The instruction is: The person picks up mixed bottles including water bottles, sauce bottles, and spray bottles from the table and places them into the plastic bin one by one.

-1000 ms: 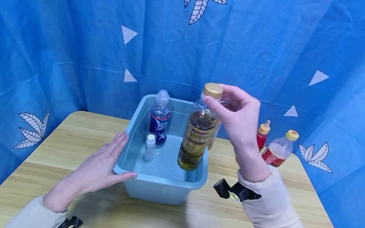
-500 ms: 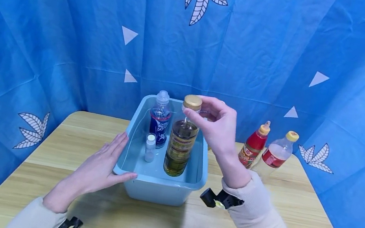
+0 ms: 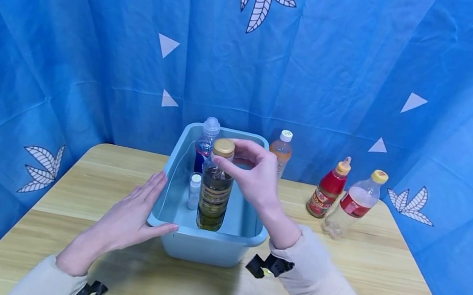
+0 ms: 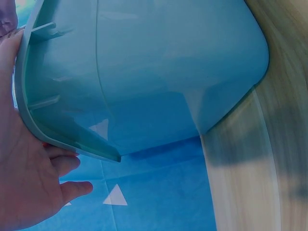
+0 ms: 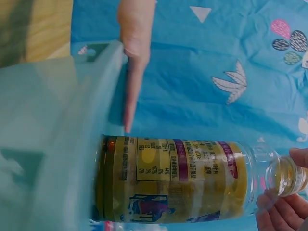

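Observation:
My right hand (image 3: 255,174) pinches a clear oil bottle (image 3: 215,198) by the neck, just under its gold cap. Yellowish liquid is inside, and the bottle is nearly upright in the pale blue plastic tub (image 3: 222,237). In the right wrist view its yellow label (image 5: 192,178) faces the camera, and the tub wall hides its base. Whether it touches the floor, I cannot tell. My left hand (image 3: 128,218) rests on the tub's near left rim, fingers extended. A small white-capped bottle (image 3: 193,197) and a dark blue bottle (image 3: 203,151) stand inside, the latter partly hidden.
An orange-tinted bottle with a white cap (image 3: 283,150) stands behind the tub's right side. Farther right are a red sauce bottle (image 3: 327,190) and a clear bottle with a yellow cap (image 3: 355,202). A blue curtain (image 3: 344,82) hangs behind the wooden table (image 3: 382,284).
My right hand has carried the oil bottle left and down into the tub, bringing the white-capped bottle and the sauce bottle into fuller view. The left hand has stayed on the rim.

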A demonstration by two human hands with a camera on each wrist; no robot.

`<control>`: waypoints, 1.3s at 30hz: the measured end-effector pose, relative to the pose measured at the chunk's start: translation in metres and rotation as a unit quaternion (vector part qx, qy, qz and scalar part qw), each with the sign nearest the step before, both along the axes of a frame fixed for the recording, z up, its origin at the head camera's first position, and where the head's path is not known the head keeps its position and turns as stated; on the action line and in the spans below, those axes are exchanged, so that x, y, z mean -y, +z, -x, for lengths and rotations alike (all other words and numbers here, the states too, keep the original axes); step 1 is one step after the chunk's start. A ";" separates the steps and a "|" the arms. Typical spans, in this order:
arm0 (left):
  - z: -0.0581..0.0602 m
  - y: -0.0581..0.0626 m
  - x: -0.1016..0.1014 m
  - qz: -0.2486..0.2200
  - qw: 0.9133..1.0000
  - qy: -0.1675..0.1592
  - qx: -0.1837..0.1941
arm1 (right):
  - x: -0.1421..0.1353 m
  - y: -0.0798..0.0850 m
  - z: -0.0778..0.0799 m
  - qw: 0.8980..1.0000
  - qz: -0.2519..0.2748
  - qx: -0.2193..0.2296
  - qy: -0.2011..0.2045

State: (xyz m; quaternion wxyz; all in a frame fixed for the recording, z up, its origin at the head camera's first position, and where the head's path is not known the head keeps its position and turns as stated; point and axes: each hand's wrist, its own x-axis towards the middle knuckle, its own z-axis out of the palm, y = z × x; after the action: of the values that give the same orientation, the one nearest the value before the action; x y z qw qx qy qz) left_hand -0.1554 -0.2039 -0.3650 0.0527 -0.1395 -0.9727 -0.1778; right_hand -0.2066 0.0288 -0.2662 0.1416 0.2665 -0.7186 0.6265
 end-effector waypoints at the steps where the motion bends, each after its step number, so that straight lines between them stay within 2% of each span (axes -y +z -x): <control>1: 0.000 0.000 0.000 0.000 1.000 -0.001 -0.001 | 0.002 -0.001 0.000 1.000 0.001 -0.001 0.003; 8: 0.001 0.001 0.002 0.006 1.000 -0.003 -0.004 | 0.013 0.003 -0.016 1.000 -0.002 0.012 0.007; 11: 0.001 0.001 0.002 0.005 1.000 -0.003 -0.004 | 0.017 0.002 -0.018 1.000 -0.011 0.023 0.005; 14: 0.001 0.001 0.003 0.001 1.000 -0.003 -0.005 | 0.021 -0.004 -0.017 0.999 -0.012 0.028 0.011; 22: 0.001 0.001 0.003 -0.002 1.000 -0.004 -0.005 | 0.030 -0.039 0.006 0.999 -0.011 0.045 0.009; 28: 0.002 0.001 0.002 0.000 1.000 -0.009 -0.011 | 0.036 -0.047 0.008 0.998 -0.016 0.052 0.002; 34: 0.003 -0.001 0.002 0.004 1.000 -0.015 -0.024 | 0.042 -0.048 0.005 0.996 -0.029 0.086 0.002; 39: 0.004 0.000 0.003 0.005 1.000 -0.015 -0.020 | 0.047 -0.057 0.010 0.995 -0.038 0.090 -0.007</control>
State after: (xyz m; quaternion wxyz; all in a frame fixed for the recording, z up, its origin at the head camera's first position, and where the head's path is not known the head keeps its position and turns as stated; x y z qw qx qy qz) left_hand -0.1590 -0.2069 -0.3653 0.0693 -0.1576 -0.9701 -0.1712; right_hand -0.2162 -0.0185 -0.3230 0.0702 0.2094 -0.7534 0.6194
